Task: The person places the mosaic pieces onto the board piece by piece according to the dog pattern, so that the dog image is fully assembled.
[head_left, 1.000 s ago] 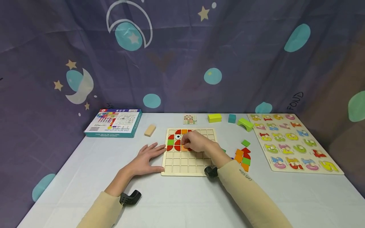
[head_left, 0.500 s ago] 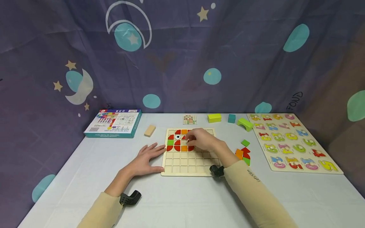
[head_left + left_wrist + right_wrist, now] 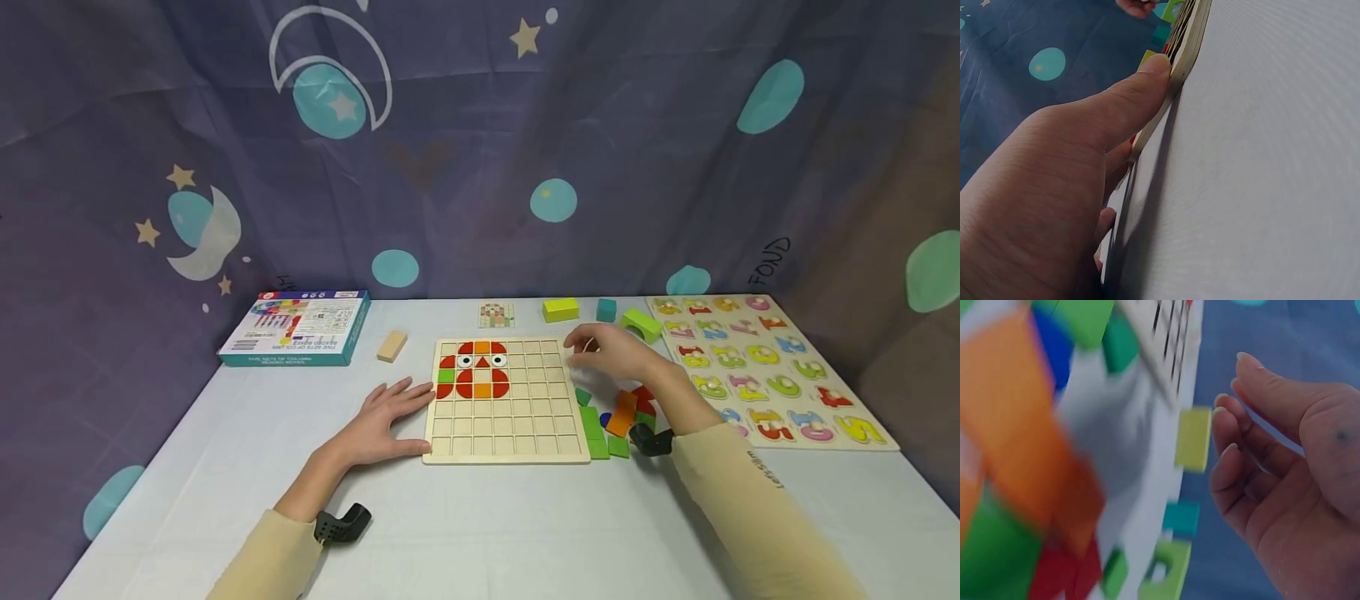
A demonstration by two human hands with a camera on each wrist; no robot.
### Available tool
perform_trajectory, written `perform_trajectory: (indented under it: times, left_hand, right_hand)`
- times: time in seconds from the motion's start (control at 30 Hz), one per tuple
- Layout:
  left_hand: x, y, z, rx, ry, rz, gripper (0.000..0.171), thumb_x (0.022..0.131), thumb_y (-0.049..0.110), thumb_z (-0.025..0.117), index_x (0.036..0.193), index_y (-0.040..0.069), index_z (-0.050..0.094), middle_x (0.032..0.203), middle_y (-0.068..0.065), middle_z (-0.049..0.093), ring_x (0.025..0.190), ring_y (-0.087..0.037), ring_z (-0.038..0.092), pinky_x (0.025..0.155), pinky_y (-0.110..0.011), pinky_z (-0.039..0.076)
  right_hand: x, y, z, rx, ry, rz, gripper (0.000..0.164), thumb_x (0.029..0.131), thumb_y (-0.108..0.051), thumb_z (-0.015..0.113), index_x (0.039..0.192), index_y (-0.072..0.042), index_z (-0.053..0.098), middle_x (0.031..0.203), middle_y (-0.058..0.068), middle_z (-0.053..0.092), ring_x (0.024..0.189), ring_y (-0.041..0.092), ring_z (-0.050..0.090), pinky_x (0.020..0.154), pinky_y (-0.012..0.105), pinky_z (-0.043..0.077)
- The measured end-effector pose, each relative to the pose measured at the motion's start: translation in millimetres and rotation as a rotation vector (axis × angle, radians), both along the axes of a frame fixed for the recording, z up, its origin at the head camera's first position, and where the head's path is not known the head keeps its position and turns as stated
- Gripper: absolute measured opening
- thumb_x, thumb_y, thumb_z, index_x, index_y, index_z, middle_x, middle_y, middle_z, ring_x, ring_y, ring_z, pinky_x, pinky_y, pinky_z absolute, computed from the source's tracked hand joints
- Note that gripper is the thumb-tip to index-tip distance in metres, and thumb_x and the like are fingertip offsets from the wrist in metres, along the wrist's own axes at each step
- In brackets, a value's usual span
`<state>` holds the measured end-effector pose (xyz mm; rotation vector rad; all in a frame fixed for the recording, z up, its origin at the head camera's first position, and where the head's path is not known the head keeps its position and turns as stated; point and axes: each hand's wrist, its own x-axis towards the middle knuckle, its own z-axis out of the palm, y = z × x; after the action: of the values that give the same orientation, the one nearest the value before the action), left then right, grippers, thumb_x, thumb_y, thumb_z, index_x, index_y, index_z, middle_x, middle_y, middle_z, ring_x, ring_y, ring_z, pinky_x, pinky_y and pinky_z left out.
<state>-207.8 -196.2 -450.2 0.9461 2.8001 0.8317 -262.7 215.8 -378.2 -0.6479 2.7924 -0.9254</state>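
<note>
A wooden grid board [image 3: 506, 429] lies mid-table, with red, orange, green and eye-marked tiles [image 3: 483, 389] set in its upper left cells. Along its left edge rests my left hand [image 3: 386, 423], fingers spread; the left wrist view shows the thumb [image 3: 1141, 81] touching the board's side. My right hand [image 3: 618, 352] hovers over the board's right edge. In the right wrist view its fingers [image 3: 1235, 472] are loosely bent, apart from the thumb, with nothing between them. Below that hand lie loose green tiles [image 3: 592, 429], orange tiles [image 3: 622, 412] and red tiles [image 3: 645, 398].
A small pattern card [image 3: 497, 315] lies behind the board. Yellow [image 3: 561, 310], teal [image 3: 607, 310] and green arch [image 3: 641, 324] blocks stand at the back. A number puzzle [image 3: 772, 367] lies right; a plain wooden block [image 3: 392, 345] and a flat box [image 3: 296, 329] are at left.
My right hand has moved from the tiled cells rightward to beyond the board's right edge, uncovering the second eye tile and a red triangle. My left hand has stayed put.
</note>
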Motion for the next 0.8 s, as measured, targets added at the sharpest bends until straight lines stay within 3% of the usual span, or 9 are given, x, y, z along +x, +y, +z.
perform_trajectory:
  times: [0.33,0.47,0.67,0.8]
  left_hand:
    - [0.7,-1.0,1.9,0.009,0.005,0.008,0.083,0.083,0.049,0.079,0.151,0.011,0.050,0.158,-0.002,0.041,0.151,-0.033,0.020,0.119,-0.060,0.006]
    - [0.4,-1.1,0.7,0.008,0.005,0.011,0.083,0.084,0.050,0.078,0.151,0.011,0.049,0.158,-0.001,0.041,0.151,-0.033,0.020,0.119,-0.060,0.005]
    - [0.4,-0.1,0.4,0.022,0.008,0.004,0.083,0.084,0.050,0.078,0.151,0.011,0.050,0.157,-0.001,0.042,0.150,-0.035,0.020,0.118,-0.061,0.006]
    - [1.0,0.7,1.4,0.027,0.002,0.000,0.083,0.083,0.050,0.078,0.151,0.011,0.050,0.158,-0.001,0.041,0.151,-0.035,0.020,0.118,-0.060,0.005]
  right_hand:
    - [5.9,56.4,0.7,0.109,-0.053,-0.106,0.029,0.095,-0.014,0.072,0.117,0.005,0.066,0.097,0.010,0.063,0.085,0.026,0.056,0.071,0.032,0.052]
    - [7.0,70.0,-4.2,0.118,-0.059,-0.100,0.028,0.094,-0.012,0.072,0.115,0.006,0.066,0.096,0.009,0.064,0.084,0.025,0.056,0.072,0.032,0.052]
    - [8.1,82.3,-12.9,0.152,-0.013,-0.098,0.028,0.090,-0.011,0.076,0.110,0.007,0.067,0.093,0.009,0.064,0.084,0.026,0.055,0.079,0.041,0.053]
    - [9.6,85.4,-18.0,0.169,-0.045,-0.143,0.033,0.090,-0.013,0.077,0.113,0.007,0.066,0.097,0.011,0.064,0.087,0.028,0.055,0.086,0.047,0.052]
